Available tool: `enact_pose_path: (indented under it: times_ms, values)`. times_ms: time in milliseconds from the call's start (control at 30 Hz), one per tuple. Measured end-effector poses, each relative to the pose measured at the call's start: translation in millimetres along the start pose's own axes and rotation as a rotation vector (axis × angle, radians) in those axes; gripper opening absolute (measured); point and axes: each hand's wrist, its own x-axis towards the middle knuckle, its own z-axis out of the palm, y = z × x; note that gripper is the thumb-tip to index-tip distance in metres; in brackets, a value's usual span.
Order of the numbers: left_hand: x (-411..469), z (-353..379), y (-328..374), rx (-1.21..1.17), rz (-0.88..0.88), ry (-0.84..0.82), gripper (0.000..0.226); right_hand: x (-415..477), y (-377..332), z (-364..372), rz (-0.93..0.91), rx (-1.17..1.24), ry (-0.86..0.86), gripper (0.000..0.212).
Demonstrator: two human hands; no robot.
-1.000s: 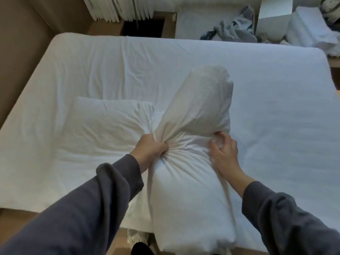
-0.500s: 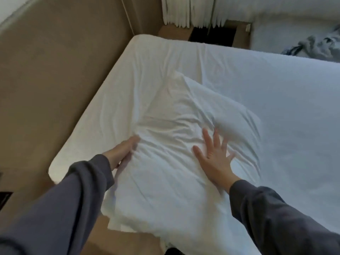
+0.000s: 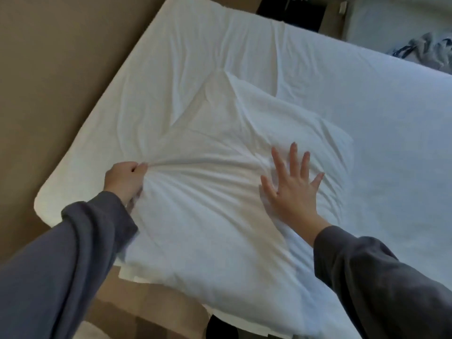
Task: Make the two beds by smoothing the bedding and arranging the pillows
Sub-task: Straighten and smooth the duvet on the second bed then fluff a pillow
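A white pillow (image 3: 220, 192) lies flat on the near end of the bed (image 3: 342, 81), which is covered by a wrinkled white sheet. My left hand (image 3: 124, 181) grips a bunch of the pillowcase at the pillow's left edge, and folds fan out from that grip. My right hand (image 3: 292, 184) presses flat on the pillow's right half with fingers spread. The pillow's near end hangs slightly over the mattress edge. Another pillow corner (image 3: 215, 77) pokes out from under its far end.
A tan padded headboard or wall (image 3: 61, 81) runs along the bed's left side. Crumpled grey and dark clothing (image 3: 425, 48) lies beyond the bed at the far right. A dark gap (image 3: 293, 13) sits past the bed's far edge. Brown floor (image 3: 146, 311) shows below.
The upright, bunched pillow has been laid flat at the bed's left end. My left hand went from touching the pillow's edge to gripping its fabric; my right hand opened and stays pressed flat.
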Motion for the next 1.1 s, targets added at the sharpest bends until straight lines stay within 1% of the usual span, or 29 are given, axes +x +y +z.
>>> enact_pose_path:
  times_ms: [67,100,167,267,300,367,400,467,500,533,567,633,700,733,767,800,867,900,933,967,1000,1033,1067,1100]
  values:
    - [11.4,7.4,-11.9,0.019,-0.128,-0.098,0.029,10.1,7.4,13.0,-0.017,-0.056,-0.021,0.068]
    - [12.8,15.8,-15.4,0.014,-0.17,-0.137,0.025,13.1,9.9,23.6,-0.029,-0.084,-0.044,0.069]
    - [12.3,37.0,-11.2,-0.039,-0.198,-0.152,0.029,19.2,16.5,41.2,-0.036,-0.107,-0.08,0.071]
    - [5.7,57.8,25.5,-0.239,-0.165,-0.155,0.037,29.3,38.4,34.8,-0.012,-0.006,-0.104,0.068]
    - [7.4,57.1,46.0,-0.24,-0.099,-0.17,0.041,37.1,48.7,26.9,0.001,0.016,-0.096,0.066]
    - [23.8,54.3,89.4,-0.184,0.08,-0.201,0.063,63.5,68.2,4.8,0.064,0.074,-0.089,0.064]
    - [36.0,53.8,112.8,-0.173,0.167,-0.209,0.067,79.8,78.3,-4.6,0.11,0.123,-0.098,0.062]
    - [56.8,53.7,162.1,-0.195,0.344,-0.208,0.066,113.1,97.3,-17.2,0.193,0.217,-0.123,0.06]
    - [64.9,56.1,185.8,-0.159,0.438,-0.211,0.063,128.1,105.0,-21.4,0.22,0.253,-0.131,0.059]
    - [74.9,60.9,204.5,-0.076,0.526,-0.218,0.06,140.8,111.3,-24.3,0.224,0.276,-0.133,0.059]
    - [85.1,66.2,221.1,0.034,0.615,-0.231,0.057,151.1,117.0,-25.0,0.222,0.286,-0.137,0.058]
    - [102.2,76.2,243.4,0.32,0.709,-0.259,0.048,163.8,127.6,-24.1,0.226,0.249,-0.172,0.054]
    - [111.2,80.2,250.7,0.554,0.761,-0.282,0.032,170.5,138.8,-26.6,0.233,0.169,-0.217,0.039]
    - [112.7,76.8,253.9,0.633,0.79,-0.293,0.029,173.3,143.7,-30.8,0.225,0.159,-0.207,0.03]
    - [112.8,69.1,258.4,0.707,0.832,-0.282,0.033,174.9,147.0,-36.1,0.205,0.193,-0.163,0.025]
    - [117.1,60.3,260.7,0.768,0.875,-0.249,0.035,175.9,147.4,-40.6,0.178,0.264,-0.095,0.026]
    - [131.6,44.2,260.9,0.842,0.935,-0.131,0.036,179.2,139.4,-44.8,0.109,0.415,0.076,0.033]
    - [142.4,40.9,254.3,0.89,0.919,-0.088,0.037,181.9,132.2,-43.8,0.072,0.455,0.133,0.033]
    - [153.9,42.0,242.8,0.934,0.854,-0.06,0.036,185.5,124.7,-39.6,0.038,0.471,0.148,0.03]
    - [163.9,49.6,228.8,0.981,0.767,-0.025,0.032,190.2,121.7,-31.0,0.017,0.443,0.115,0.023]
    - [173.7,63.7,214.2,1.014,0.691,0.012,0.028,193.4,124.2,-20.8,0.03,0.355,0.053,0.02]
    - [180.2,79.0,202.3,1.029,0.628,0.033,0.024,194.7,131.3,-11.2,0.075,0.248,-0.009,0.026]
    - [185.3,93.7,192.1,1.001,0.569,0.041,0.022,195.1,140.1,-1.7,0.129,0.175,-0.057,0.034]
    - [187.6,105.9,184.5,0.94,0.509,0.029,0.023,194.7,147.9,7.2,0.176,0.143,-0.07,0.038]
